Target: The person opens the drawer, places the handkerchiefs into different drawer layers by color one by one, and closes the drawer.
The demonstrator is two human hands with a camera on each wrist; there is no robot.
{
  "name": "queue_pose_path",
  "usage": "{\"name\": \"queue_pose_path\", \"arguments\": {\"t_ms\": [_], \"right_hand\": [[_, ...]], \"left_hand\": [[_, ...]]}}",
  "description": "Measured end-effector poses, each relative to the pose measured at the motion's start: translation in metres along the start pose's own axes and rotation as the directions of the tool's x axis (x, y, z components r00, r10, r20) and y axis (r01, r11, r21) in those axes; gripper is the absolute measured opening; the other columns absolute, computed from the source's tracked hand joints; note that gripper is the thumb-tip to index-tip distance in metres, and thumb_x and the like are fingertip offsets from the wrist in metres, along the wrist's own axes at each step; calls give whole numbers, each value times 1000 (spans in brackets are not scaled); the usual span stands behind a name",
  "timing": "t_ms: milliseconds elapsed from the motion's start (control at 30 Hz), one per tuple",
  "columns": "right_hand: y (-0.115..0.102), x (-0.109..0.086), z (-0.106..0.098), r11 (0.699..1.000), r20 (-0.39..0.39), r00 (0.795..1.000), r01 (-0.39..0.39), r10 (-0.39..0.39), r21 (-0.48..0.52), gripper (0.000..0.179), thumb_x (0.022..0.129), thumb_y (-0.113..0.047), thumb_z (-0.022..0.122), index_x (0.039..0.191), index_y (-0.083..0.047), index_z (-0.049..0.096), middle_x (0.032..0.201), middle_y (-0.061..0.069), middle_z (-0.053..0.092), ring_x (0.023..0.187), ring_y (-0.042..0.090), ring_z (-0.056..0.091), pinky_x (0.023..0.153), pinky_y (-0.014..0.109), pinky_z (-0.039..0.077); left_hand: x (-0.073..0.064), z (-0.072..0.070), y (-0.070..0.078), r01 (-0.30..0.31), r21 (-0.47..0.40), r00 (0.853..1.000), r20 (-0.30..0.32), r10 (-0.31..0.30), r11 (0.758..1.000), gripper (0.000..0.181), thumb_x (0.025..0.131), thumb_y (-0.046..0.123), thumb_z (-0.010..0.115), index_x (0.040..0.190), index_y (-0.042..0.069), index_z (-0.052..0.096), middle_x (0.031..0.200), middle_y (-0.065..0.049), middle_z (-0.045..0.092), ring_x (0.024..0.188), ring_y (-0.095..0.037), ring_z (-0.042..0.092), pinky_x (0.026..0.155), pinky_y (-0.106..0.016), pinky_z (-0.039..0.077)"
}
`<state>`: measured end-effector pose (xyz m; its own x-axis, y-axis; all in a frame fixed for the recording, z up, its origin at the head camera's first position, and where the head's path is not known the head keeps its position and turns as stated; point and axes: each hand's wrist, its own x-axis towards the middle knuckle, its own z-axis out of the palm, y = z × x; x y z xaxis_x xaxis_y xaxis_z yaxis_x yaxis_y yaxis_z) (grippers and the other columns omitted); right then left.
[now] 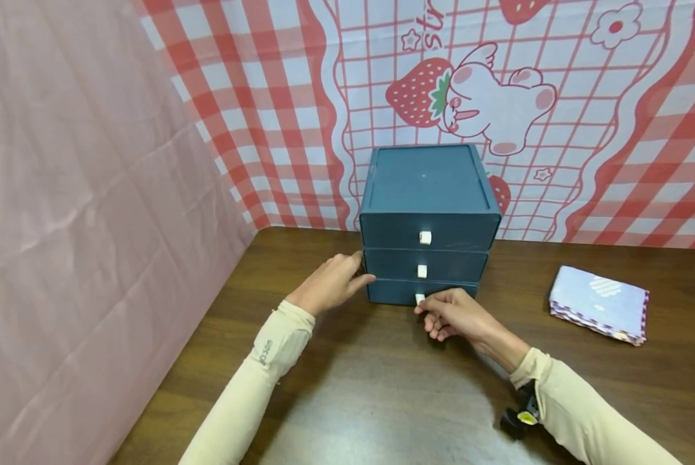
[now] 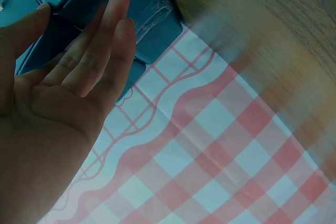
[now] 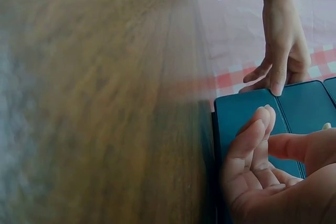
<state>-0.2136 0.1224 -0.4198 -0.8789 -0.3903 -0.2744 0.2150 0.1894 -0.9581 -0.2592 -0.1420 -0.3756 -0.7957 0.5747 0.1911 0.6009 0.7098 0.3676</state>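
Note:
A dark blue three-drawer box (image 1: 423, 181) stands against the back cloth, each drawer front bearing a white knob. With thumb and fingertips, my right hand (image 1: 460, 318) pinches the knob (image 1: 420, 298) of the bottom drawer (image 1: 391, 292), partly covering it. All three drawers look closed or nearly so. At the box's left side is my left hand (image 1: 336, 282), its thumb near the front edge. The left wrist view shows that hand's fingers (image 2: 97, 51) nearly straight along the side wall. In the right wrist view the gripped knob is hidden behind the fingers.
A folded light-blue cloth (image 1: 600, 303) with a checked edge lies on the wooden table (image 1: 359, 387), right of the box. Behind hangs a red-and-white checked cloth (image 1: 278, 97) with strawberry prints. A pink curtain (image 1: 92, 226) borders the table's left side.

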Motion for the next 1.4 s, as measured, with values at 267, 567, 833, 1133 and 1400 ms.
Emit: {"name": "queue_pose_path", "arguments": {"t_ms": [267, 567, 833, 1133, 1400], "right_hand": [[-1, -5, 0, 999, -4, 1000, 24, -24, -36, 34, 103, -14, 48, 111, 16, 61, 64, 2, 63, 54, 9, 58, 51, 22, 52], [-2, -6, -2, 999, -7, 1000, 24, -24, -32, 34, 103, -12, 47, 113, 17, 61, 63, 1, 62, 53, 8, 58, 50, 22, 51], [-2, -11, -3, 998, 34, 999, 22, -20, -60, 34, 104, -15, 50, 112, 15, 64, 61, 2, 60, 53, 9, 57, 51, 23, 52], [2, -14, -2, 996, 53, 998, 24, -19, -89, 35, 103, -19, 53, 111, 12, 66, 57, 0, 56, 52, 11, 56, 49, 24, 51], [4, -21, 2, 993, 56, 998, 38, -31, -116, 34, 104, -20, 53, 110, 10, 68, 55, 1, 55, 53, 13, 58, 48, 25, 51]], "left_hand": [[2, -3, 0, -32, -29, 999, 5, 32, 999, 26, 100, 27, 63, 106, 2, 61, 75, -1, 63, 62, -7, 55, 60, -23, 48], [5, -3, 2, -23, -30, 1000, 9, 23, 999, 27, 100, 27, 62, 109, 2, 60, 76, 0, 63, 61, -7, 55, 59, -22, 48], [4, 1, 2, 1, -15, 1000, -1, -1, 1000, 38, 101, 31, 61, 119, -2, 58, 78, -2, 64, 64, -7, 59, 60, -22, 50], [2, 2, -1, 22, -16, 1000, 7, -22, 1000, 43, 101, 32, 60, 124, -3, 56, 75, 0, 62, 61, -6, 57, 58, -21, 50], [1, 3, -2, 20, -12, 1000, 5, -20, 1000, 43, 101, 33, 60, 125, -3, 56, 74, 1, 62, 60, -5, 56, 58, -20, 49]]}}
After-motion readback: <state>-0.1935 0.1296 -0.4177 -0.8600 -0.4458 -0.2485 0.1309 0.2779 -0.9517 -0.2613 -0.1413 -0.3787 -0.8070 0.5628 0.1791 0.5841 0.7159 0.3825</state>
